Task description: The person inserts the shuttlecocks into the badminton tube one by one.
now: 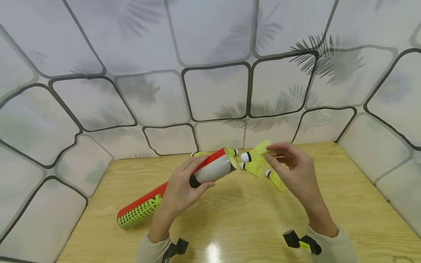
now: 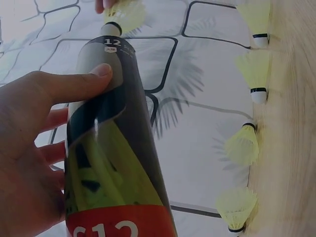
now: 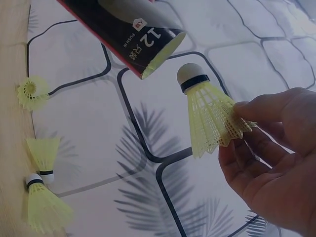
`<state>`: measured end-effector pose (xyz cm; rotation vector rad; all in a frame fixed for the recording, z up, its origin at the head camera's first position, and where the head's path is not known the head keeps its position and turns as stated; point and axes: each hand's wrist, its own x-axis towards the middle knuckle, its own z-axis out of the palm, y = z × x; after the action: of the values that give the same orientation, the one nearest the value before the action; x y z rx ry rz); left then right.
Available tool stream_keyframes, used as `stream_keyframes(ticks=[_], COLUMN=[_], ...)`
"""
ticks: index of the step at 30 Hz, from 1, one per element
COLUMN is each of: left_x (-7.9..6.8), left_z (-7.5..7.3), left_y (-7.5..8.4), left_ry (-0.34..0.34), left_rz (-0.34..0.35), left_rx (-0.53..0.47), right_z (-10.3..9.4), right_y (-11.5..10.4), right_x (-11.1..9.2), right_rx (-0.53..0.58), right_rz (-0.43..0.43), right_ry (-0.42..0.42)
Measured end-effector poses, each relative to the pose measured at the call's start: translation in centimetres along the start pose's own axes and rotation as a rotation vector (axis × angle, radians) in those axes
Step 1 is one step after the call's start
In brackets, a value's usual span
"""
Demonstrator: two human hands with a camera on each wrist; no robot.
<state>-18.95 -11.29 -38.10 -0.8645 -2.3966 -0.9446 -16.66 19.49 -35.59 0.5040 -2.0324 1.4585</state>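
Note:
My left hand [image 1: 181,191] grips a long red, grey and yellow-green shuttlecock tube [image 1: 213,171] around its upper part, thumb along one side. The tube slants, its mouth up toward the right and its other end low over the table at left. In the right wrist view, that mouth is uncovered beside the cork of a yellow shuttlecock [image 3: 215,121]. My right hand [image 1: 294,170] pinches this shuttlecock by the skirt edge between thumb and fingers. Its white cork with a black band points left toward the tube, a small gap apart.
Several more yellow shuttlecocks lie on the wooden table [image 1: 243,223]: one shuttlecock [image 1: 251,168] under the held one, another shuttlecock [image 1: 277,180] nearer my right hand, others behind the tube. A patterned cloth wall [image 1: 213,91] encloses the table at the back and sides.

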Motion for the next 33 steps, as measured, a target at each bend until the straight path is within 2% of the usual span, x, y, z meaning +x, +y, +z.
stream_keyframes(ticks=[4,11,19,26,33], left_x=[0.1,0.0,0.0,-0.1,0.0], left_z=[0.1,0.4,0.5,0.5,0.6], left_y=[0.3,0.8,0.9,1.0,1.0], left_ry=[0.024,0.002,-0.002,-0.009,-0.007], left_rz=[0.022,0.029,0.011,0.010,0.027], left_rx=[-0.001,-0.011,-0.005,0.003,0.003], right_z=[0.5,1.4,2.8,4.1,5.1], right_y=[-0.2,-0.3,-0.3,0.0,0.0], right_x=[-0.1,-0.5,-0.7,-0.9,-1.4], right_rx=[0.026,0.063,-0.020,-0.072,-0.082], right_rz=[-0.023,-0.098,-0.111,-0.162,-0.130], right_ry=[0.012,-0.001,0.001,0.005,-0.026])
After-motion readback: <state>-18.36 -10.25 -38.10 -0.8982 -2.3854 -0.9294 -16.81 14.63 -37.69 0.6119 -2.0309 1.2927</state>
